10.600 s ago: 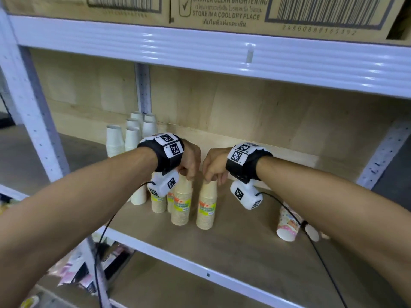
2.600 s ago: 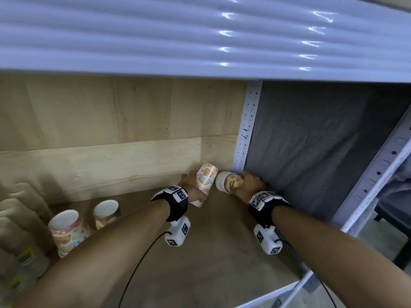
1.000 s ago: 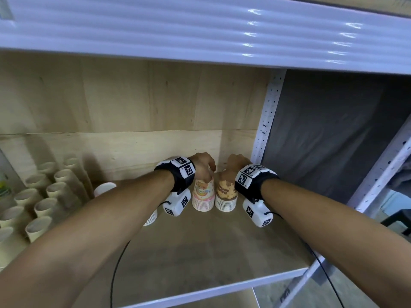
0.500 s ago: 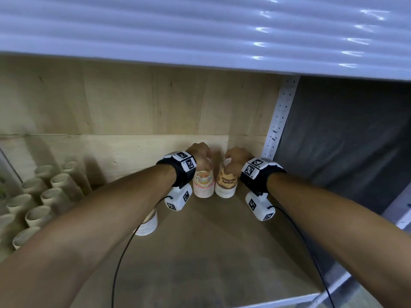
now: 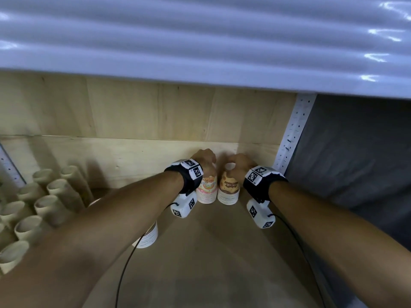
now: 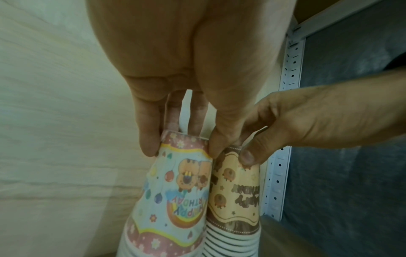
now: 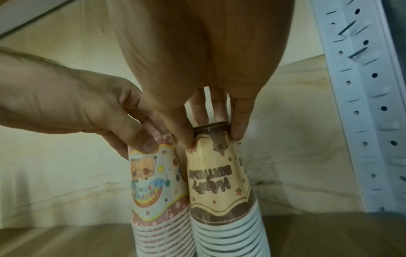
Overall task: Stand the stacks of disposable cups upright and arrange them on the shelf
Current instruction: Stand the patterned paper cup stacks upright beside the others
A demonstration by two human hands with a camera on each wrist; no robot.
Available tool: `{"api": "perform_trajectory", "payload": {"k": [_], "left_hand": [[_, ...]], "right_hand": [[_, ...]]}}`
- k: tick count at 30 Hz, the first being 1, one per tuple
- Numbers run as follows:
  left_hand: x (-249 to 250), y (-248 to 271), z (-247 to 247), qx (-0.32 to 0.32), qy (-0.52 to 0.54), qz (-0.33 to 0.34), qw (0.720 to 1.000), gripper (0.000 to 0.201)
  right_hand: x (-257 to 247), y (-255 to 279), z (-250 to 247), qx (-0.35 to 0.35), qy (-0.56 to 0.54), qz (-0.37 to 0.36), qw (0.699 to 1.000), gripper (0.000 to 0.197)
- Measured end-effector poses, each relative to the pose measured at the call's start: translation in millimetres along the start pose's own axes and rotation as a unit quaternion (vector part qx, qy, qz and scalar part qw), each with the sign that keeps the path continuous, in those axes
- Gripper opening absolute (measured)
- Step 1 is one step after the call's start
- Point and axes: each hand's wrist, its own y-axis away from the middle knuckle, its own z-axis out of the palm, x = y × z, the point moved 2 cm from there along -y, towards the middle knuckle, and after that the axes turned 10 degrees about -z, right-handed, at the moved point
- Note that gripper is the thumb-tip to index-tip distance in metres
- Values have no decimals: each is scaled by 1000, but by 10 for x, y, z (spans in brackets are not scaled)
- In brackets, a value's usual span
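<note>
Two stacks of birthday cups stand rim-down, side by side, near the shelf's back right corner. My left hand (image 5: 203, 160) pinches the top of the pink and blue stack (image 5: 208, 190) (image 6: 173, 200) with thumb and fingertips (image 6: 147, 139). My right hand (image 5: 236, 164) pinches the top of the brown and cream stack (image 5: 229, 188) (image 7: 219, 182) the same way, fingertips (image 7: 238, 128) curled over its upper edge. The two stacks touch each other. Both look upright on the wooden shelf board (image 5: 211, 252).
Several tall plain beige cup stacks (image 5: 44, 203) stand at the left. One short white-rimmed stack (image 5: 148, 237) stands partly hidden under my left forearm. A perforated white upright (image 5: 291, 134) and a dark cloth (image 5: 355, 163) close the right side; the upper shelf beam (image 5: 200, 41) hangs overhead.
Both stacks were lying on their sides 2.6 s ago; they now stand upright. Over the last second my hands slid them together toward the back wall.
</note>
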Motion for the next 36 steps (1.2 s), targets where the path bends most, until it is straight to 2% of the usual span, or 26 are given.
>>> {"api": "perform_trajectory", "payload": {"k": [7,15,18,22,23,26,30,36], "left_hand": [[17,-37,-12,9,-2,9,1000,49],[17,53,-30,6,7,9,1000,60],[3,136,-118,6,-1,10,1000,65],[-67,324,-373,7,-17,2,1000,64],[-105,381,-452,10,-18,-6,1000,62],[-255,578,-694,15,-18,-45,999,56],[-481,917,-972,17,-63,-76,995,51],[-931,1377,-1157,15,-131,-123,984,44]], "right_hand": [[53,-60,-6,28,-31,-27,999,26],[39,18,-33,36,-16,-20,999,41],[1,80,-80,27,20,-4,999,54],[-161,6,-87,34,29,-23,999,68],[-212,-37,-84,31,33,-31,998,69],[-610,153,-181,39,44,-64,996,52],[-1007,220,-93,26,17,-101,994,46],[-1641,386,172,-49,-20,-168,984,47]]}}
